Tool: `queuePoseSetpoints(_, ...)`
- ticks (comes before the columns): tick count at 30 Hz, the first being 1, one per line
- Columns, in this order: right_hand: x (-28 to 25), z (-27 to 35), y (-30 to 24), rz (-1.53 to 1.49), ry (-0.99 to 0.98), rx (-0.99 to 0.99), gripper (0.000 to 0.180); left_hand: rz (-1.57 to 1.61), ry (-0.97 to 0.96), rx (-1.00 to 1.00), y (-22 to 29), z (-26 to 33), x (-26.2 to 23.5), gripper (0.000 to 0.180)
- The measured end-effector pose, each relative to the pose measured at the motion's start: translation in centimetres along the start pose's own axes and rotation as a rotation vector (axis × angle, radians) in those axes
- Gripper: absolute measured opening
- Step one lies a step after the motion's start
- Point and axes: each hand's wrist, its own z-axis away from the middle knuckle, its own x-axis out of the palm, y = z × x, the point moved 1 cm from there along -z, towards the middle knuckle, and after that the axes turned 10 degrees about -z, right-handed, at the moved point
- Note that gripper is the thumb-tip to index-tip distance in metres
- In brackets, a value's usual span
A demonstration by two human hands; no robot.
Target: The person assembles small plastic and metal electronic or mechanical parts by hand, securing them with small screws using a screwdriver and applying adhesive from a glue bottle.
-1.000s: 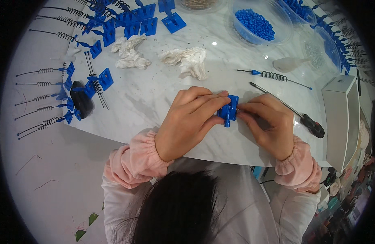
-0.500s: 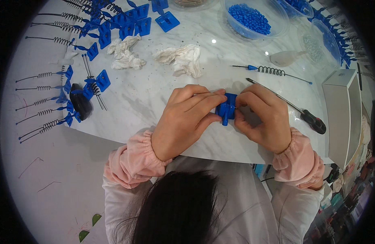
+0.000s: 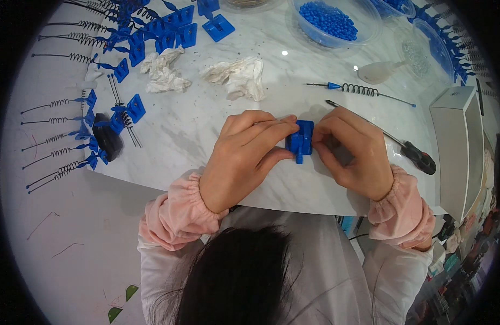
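Seen from above, at the centre of the frame, a person's left hand [image 3: 244, 157] and right hand [image 3: 352, 147] both pinch a small blue plastic part [image 3: 300, 140] between fingertips, just above a white marble table [image 3: 206, 124]. A screwdriver [image 3: 391, 140] lies right of the hands. Crumpled tissues [image 3: 236, 76] sit above, blue parts with springs [image 3: 60, 138] at left, and a bowl of blue beads [image 3: 336, 21] at top.

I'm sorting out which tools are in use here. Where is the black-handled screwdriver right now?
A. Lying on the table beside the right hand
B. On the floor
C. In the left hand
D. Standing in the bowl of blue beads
A: the screwdriver lies flat on the table just beyond the right hand, while both hands pinch the small blue plastic part.
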Motion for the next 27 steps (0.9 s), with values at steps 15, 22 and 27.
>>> queuePoseSetpoints(15, -0.4, -0.1, -0.9, -0.047, 0.022, 0.048, 0.028, -0.002, 0.011, -0.002, -0.1, 0.2, 0.1, 0.05)
queuePoseSetpoints(22, 0.0, -0.1, -0.5, 0.033, 0.004, 0.009, 0.038, 0.013, -0.008, 0.049, -1.2, -0.2, -0.3, 0.044)
queuePoseSetpoints(27, 0.2, 0.0, -0.4, 0.008, 0.019, 0.025, 0.036, 0.006, 0.045, 0.096, -1.1, -0.6, 0.2, 0.037)
